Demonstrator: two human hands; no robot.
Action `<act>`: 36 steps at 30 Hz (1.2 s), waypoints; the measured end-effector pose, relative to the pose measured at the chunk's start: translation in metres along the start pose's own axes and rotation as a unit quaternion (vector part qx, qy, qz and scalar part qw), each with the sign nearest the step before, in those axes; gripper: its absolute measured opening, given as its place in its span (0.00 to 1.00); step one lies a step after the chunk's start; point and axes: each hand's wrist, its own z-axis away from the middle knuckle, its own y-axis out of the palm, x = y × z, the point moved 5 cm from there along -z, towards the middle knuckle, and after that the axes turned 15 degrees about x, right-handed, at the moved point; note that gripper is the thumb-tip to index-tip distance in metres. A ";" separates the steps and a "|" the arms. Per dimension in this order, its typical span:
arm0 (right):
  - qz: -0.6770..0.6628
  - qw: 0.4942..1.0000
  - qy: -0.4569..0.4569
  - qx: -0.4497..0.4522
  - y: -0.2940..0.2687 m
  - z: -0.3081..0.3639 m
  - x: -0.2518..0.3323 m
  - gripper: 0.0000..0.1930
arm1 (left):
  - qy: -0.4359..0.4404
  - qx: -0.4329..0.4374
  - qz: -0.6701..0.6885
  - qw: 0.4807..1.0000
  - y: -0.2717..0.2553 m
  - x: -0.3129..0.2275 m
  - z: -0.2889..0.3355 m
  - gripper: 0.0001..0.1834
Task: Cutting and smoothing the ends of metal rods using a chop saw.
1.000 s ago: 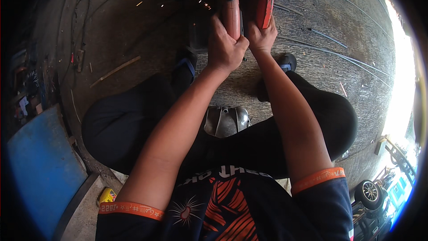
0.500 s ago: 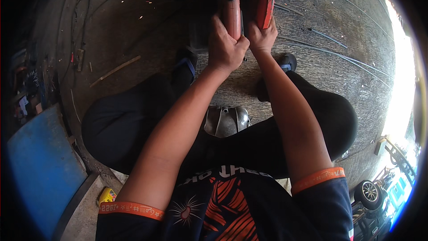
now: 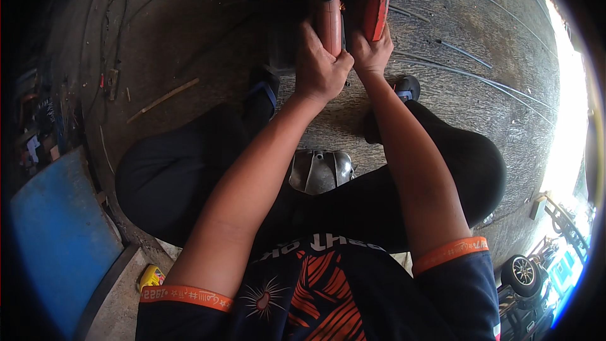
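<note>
Both my arms reach forward to a red power tool, seemingly a cut-off saw, at the top edge. My left hand [image 3: 320, 68] is closed around the lower end of its faded red handle [image 3: 327, 16]. Close beside it, my right hand [image 3: 372, 50] is closed just under the red guard [image 3: 377, 3]; what its fingers hold is hidden. A tiny orange spark glows between handle and guard. The rest of the tool lies in shadow or out of the picture.
A dark metal piece [image 3: 320, 172] lies between my bent legs. Thin metal rods [image 3: 486, 79] stretch across the floor at right, and a wooden stick [image 3: 164, 100] lies at left. A blue panel [image 3: 66, 240] stands lower left near a yellow container [image 3: 150, 276]. A wheeled vehicle [image 3: 522, 276] is at lower right.
My hands and the tool keep their places. Bright sparks scattered over the floor at left have mostly gone; a few orange ones now show by the handle and at upper right.
</note>
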 end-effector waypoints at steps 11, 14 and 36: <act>0.011 1.000 -0.019 -0.008 0.000 0.001 0.001 0.28 | -0.037 0.004 0.001 0.999 0.002 0.007 0.001 0.35; 0.008 1.000 -0.022 -0.009 0.000 0.001 0.001 0.27 | -0.015 -0.007 -0.016 1.000 0.001 0.005 0.000 0.35; 0.019 1.000 -0.012 -0.013 -0.001 0.001 0.001 0.27 | -0.015 0.013 0.003 1.000 0.002 0.005 0.000 0.35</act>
